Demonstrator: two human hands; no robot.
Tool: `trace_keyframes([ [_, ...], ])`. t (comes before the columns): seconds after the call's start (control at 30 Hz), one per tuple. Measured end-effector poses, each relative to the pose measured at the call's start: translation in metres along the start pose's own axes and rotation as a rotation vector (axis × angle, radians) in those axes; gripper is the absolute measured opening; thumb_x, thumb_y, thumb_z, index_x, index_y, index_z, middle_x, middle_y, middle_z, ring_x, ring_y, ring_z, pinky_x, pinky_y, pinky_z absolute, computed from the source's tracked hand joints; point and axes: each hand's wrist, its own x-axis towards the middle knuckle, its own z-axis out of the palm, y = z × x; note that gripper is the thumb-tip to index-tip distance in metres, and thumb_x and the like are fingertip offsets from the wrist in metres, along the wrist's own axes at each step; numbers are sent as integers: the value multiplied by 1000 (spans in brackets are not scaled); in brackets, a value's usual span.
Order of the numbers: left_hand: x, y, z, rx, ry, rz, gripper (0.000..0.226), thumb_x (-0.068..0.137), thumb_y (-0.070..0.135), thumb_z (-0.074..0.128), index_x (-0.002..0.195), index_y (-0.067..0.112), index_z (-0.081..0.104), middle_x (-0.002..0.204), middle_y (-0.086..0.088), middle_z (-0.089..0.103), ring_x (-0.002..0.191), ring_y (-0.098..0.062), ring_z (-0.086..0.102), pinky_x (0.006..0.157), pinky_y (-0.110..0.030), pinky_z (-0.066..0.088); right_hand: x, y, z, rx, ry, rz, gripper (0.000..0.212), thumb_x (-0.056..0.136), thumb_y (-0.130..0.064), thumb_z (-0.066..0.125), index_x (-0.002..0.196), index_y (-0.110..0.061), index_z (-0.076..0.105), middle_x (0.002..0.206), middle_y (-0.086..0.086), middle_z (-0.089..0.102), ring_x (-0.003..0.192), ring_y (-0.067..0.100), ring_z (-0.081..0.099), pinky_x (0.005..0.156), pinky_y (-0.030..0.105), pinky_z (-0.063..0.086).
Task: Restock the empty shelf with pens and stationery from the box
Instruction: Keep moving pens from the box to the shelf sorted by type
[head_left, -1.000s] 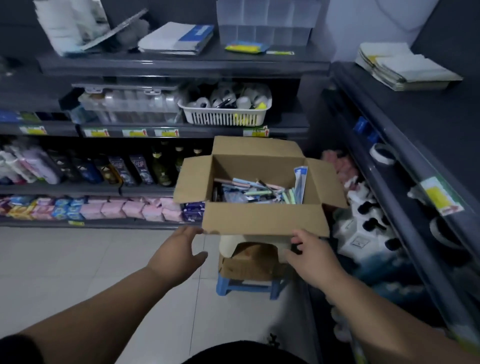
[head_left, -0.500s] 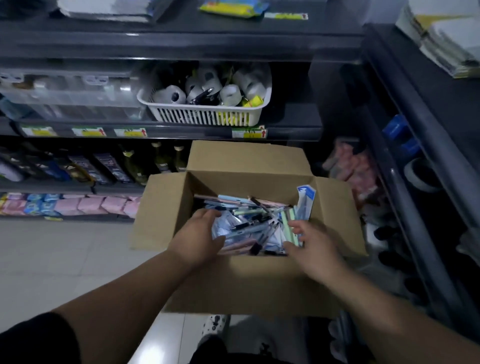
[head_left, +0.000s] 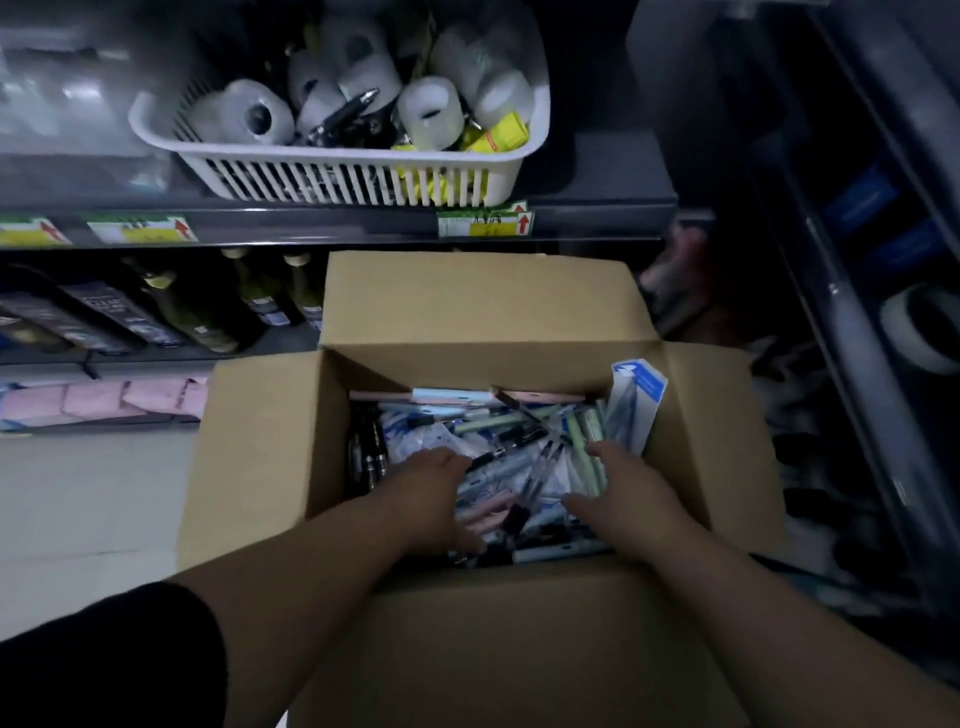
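I can't make out a single word, the view is too dim and soft. The green-and-yellow paper price tag (head_left: 485, 219) on the dark grey shelf rail (head_left: 322, 226) shows red up-arrows and dark scrawl; two similar tags (head_left: 143, 229) lie further left. The blue-and-white card pack (head_left: 641, 382) in the brown cardboard box (head_left: 260, 441) bears a white logo, also illegible.

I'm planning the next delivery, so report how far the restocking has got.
Done: the cardboard box stands open, flaps out. In hand: the left hand and right hand are down on the pile of pens; whether the fingers grip anything cannot be told. Left: nearly everything. The box looks full, and nothing is lifted out yet.
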Motion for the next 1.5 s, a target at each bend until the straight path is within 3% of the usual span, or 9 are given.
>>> trace_keyframes([
  [0.17, 17, 11, 10, 224, 140, 109, 75, 83, 47, 65, 141, 16, 31, 132, -8, 44, 115, -25, 46, 93, -36, 44, 5, -1, 3, -2, -85, 9, 70, 84, -43, 70, 143, -27, 37, 144, -2, 45, 123, 17, 51, 81, 22, 39],
  [0.33, 23, 10, 6, 136, 58, 64, 49, 89, 43, 58, 123, 11, 43, 120, -11, 51, 104, -26, 55, 76, -33, 43, 3, -1, 1, -3, -123, -7, 64, 84, -46, 69, 139, -31, 41, 137, -4, 51, 114, 12, 53, 78, 20, 41],
  [0.5, 21, 7, 3, 69, 13, 29, 26, 93, 16, 49, 118, 6, 49, 121, -14, 55, 106, -26, 55, 75, -28, 37, 2, 0, 0, -22, -138, -33, 63, 82, -43, 71, 138, -29, 44, 135, -4, 52, 108, 10, 54, 80, 20, 42],
  [0.63, 11, -9, -6, 104, 31, -60, 28, 92, 14, 46, 119, 7, 50, 121, -14, 53, 107, -27, 55, 85, -32, 43, 3, 0, -3, -29, -132, -47, 63, 83, -42, 71, 138, -29, 44, 133, -5, 53, 106, 12, 56, 82, 21, 44],
  [0.73, 7, -2, -7, 126, -7, -83, 39, 90, 35, 52, 120, 10, 51, 122, -11, 48, 110, -27, 50, 87, -35, 43, 3, 1, -5, -18, -125, -46, 63, 83, -42, 71, 138, -28, 44, 133, -4, 53, 111, 15, 56, 85, 23, 46],
  [0.87, 13, 24, 4, 84, -48, -32, 63, 83, 59, 57, 122, 10, 47, 120, -11, 47, 109, -27, 50, 86, -36, 43, 1, 7, -7, 23, -101, -46, 60, 83, -42, 71, 136, -29, 47, 131, -5, 54, 95, 9, 54, 78, 21, 45],
  [1.1, 27, 35, 2, 172, -98, 49, 41, 85, 37, 65, 110, 7, 55, 113, -13, 60, 102, -26, 58, 76, -31, 44, 6, 12, -5, 50, -97, -48, 58, 82, -40, 73, 134, -29, 49, 129, -6, 55, 93, 8, 53, 75, 20, 45],
  [1.27, 22, 25, -1, 62, -69, -19, 43, 90, 46, 55, 111, 8, 54, 115, -12, 60, 103, -26, 57, 72, -28, 38, 11, 10, -2, 29, -113, -58, 61, 82, -36, 74, 136, -27, 47, 132, -5, 54, 111, 14, 56, 83, 24, 48],
  [1.5, 3, -6, -26, -276, 28, -259, 53, 86, 36, 62, 130, 16, 41, 121, -10, 59, 103, -24, 58, 71, -23, 38, 36, -11, -1, -75, -95, -208, 105, 69, -36, 85, 151, -25, 20, 154, -2, 30, 137, 17, 36, 102, 25, 35],
])
